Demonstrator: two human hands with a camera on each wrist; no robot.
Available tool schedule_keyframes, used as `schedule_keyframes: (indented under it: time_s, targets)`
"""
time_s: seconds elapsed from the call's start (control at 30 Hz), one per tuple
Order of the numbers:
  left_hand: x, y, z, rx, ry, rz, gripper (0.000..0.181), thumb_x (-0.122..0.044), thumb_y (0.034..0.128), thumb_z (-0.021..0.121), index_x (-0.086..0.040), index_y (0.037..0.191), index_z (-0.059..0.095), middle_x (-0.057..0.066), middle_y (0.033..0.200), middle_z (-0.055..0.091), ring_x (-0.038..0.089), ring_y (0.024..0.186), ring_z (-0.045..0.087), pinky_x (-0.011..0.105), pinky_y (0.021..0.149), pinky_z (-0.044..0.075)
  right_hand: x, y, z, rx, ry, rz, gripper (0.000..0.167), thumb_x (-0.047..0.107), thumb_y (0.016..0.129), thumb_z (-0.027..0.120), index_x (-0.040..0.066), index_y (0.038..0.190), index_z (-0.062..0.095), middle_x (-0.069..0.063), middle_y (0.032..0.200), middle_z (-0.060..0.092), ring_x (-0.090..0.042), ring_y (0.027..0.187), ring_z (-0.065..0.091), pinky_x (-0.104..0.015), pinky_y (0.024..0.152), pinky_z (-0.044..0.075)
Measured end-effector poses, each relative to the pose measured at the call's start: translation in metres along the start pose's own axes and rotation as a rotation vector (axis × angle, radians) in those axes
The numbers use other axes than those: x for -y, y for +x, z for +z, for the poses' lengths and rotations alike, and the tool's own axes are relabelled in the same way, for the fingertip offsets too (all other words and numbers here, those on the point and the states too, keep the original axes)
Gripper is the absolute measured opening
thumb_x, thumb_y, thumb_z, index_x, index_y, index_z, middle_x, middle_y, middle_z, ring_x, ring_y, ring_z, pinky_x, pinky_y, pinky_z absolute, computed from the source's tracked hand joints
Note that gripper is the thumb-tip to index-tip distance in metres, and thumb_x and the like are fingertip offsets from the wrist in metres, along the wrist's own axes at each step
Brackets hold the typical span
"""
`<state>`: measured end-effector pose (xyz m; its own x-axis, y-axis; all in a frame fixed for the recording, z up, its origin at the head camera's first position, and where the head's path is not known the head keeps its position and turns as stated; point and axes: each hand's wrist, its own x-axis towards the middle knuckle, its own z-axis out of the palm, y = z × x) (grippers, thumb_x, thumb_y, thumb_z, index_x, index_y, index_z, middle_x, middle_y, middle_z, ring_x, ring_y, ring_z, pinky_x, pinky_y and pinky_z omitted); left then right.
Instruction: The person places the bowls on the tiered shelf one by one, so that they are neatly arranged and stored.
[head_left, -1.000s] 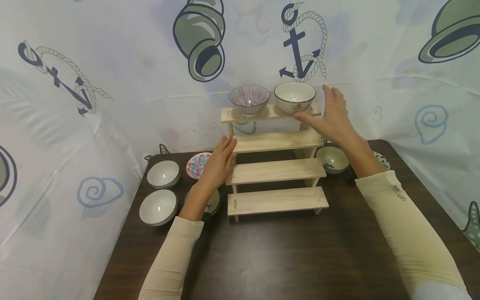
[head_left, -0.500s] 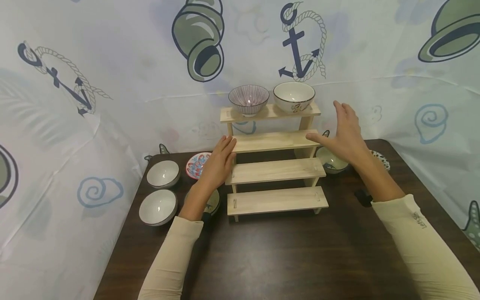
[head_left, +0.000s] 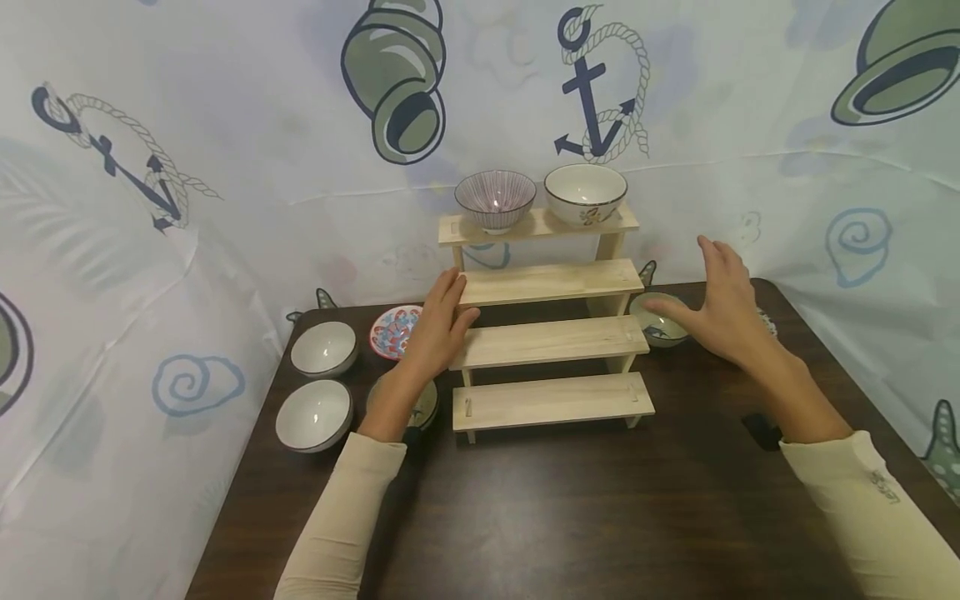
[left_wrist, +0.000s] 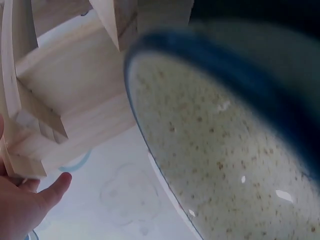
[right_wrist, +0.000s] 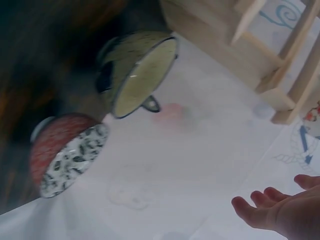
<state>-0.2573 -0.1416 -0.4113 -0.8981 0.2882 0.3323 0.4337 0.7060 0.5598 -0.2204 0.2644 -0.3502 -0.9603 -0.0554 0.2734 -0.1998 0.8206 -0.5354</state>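
A stepped wooden stand [head_left: 551, 337] stands at the back of the table, with a purple-striped bowl [head_left: 496, 200] and a white flower-patterned bowl [head_left: 585, 193] side by side on its top step. My left hand [head_left: 437, 333] is at the stand's left side, fingers extended; whether they touch the wood is unclear. Apart from the stand on its right, my right hand [head_left: 723, 312] hovers with fingers spread and holds nothing. Behind it is a green bowl [head_left: 662, 321]. A leaf-patterned bowl with a red outside [right_wrist: 70, 155] also shows in the right wrist view.
Two white bowls [head_left: 324, 348] stand at the table's left edge near a red-and-blue patterned plate [head_left: 393, 331]. A speckled bowl with a blue rim [left_wrist: 210, 150] is close to the left wrist, partly hidden by the forearm in the head view. A printed cloth [head_left: 262, 125] hangs behind.
My right hand has drawn back from the white flower-patterned bowl, moving down and to the right. The left hand stays at the stand, its thumb slightly more spread. Both top bowls remain in place.
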Motion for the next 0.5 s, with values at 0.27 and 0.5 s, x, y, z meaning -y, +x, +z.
schedule_keyframes:
  time_s: [0.27, 0.5]
  targets:
    - [-0.001, 0.0, 0.005, -0.043, -0.03, -0.08, 0.072, -0.036, 0.1076, 0.055, -0.001, 0.162, 0.024, 0.019, 0.172, 0.007, 0.039, 0.161, 0.006, 0.061, 0.123, 0.031, -0.033, -0.009, 0.003, 0.022, -0.047, 0.074, 0.121, 0.057, 0.086, 0.078, 0.006, 0.166, 0.003, -0.034, 0.167, 0.007, -0.062, 0.15, 0.013, -0.085, 0.107, 0.022]
    - [0.001, 0.003, 0.007, -0.039, -0.005, -0.089, 0.078, -0.038, 0.107, 0.055, 0.002, 0.163, 0.019, 0.023, 0.173, 0.007, 0.039, 0.162, 0.0, 0.06, 0.127, 0.02, -0.068, -0.013, 0.007, 0.02, -0.064, 0.128, 0.12, 0.056, 0.088, 0.076, 0.003, 0.166, 0.002, -0.037, 0.166, 0.005, -0.064, 0.15, 0.01, -0.086, 0.105, 0.02]
